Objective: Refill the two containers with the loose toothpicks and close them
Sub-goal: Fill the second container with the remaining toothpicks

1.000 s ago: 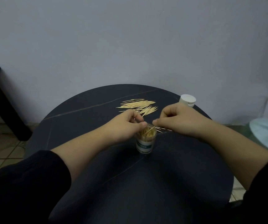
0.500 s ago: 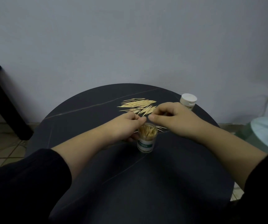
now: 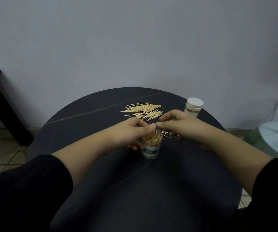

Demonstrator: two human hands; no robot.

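1. As the open jar [image 3: 151, 147] is stood on the near part of the dark table [image 3: 135, 198], it is seen to be nearly full of toothpicks, but no lid is seen on it.
2. Its side is held by the left hand [image 3: 131, 136], whose fingers are curled round it, with the thumb laid over the rim.
3. The right hand [image 3: 185, 126] is placed just beside the rim, thumb and first finger pressed tip to tip; whether a toothpick is pinched there cannot be told.
4. A few toothpicks [image 3: 166, 133] are seen lying just behind the jar.
5. Farther back, a big pile of loose toothpicks [image 3: 143, 109] is not yet picked up.
6. At the far right, the second jar [image 3: 192, 109] is shut with a white lid [image 3: 194, 102], so that one is judged done.
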